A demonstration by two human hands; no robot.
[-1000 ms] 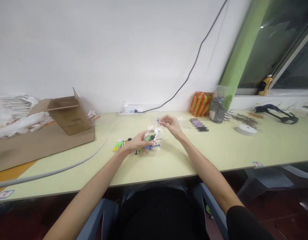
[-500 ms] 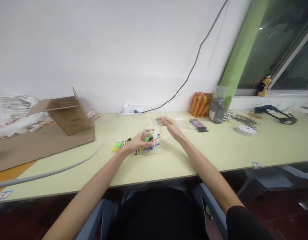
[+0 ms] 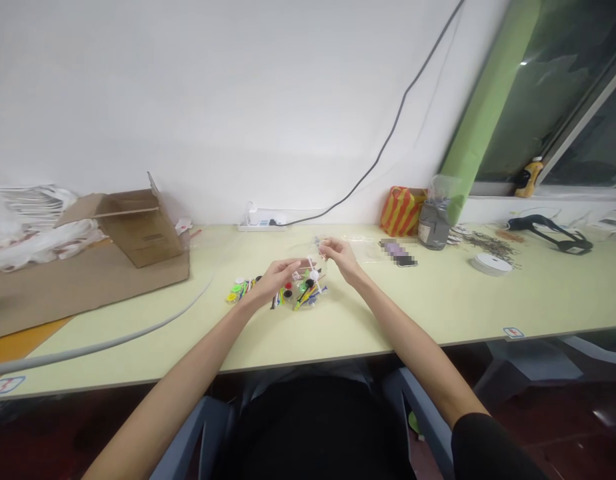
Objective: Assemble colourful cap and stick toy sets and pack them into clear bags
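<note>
A clear plastic bag [image 3: 308, 301] with small colourful plastic pieces inside hangs just over the table between my hands. The pieces are green, yellow, blue, black, red and white; some are round discs and others thin sticks. My left hand [image 3: 278, 277] pinches the bag's upper left side between thumb and fingers. At the upper right, my right hand [image 3: 339, 255] is closed with its fingertips on the bag's thin clear edge. To the left of my left hand, another group of similar pieces [image 3: 239, 289] lies on the pale table [image 3: 358, 323], partly hidden by that hand.
An open cardboard box [image 3: 143, 230] stands at the left. A power strip [image 3: 261, 224] lies against the wall. Behind my right hand are a phone [image 3: 398, 253], a striped bag [image 3: 401, 212] and a grey container [image 3: 434, 223]. A white roll [image 3: 491, 264] sits farther right.
My left hand has gone from wrapping round the filled bag to pinching its upper edge, so more pieces show below. My right hand's fingers have closed on the bag's edge.
</note>
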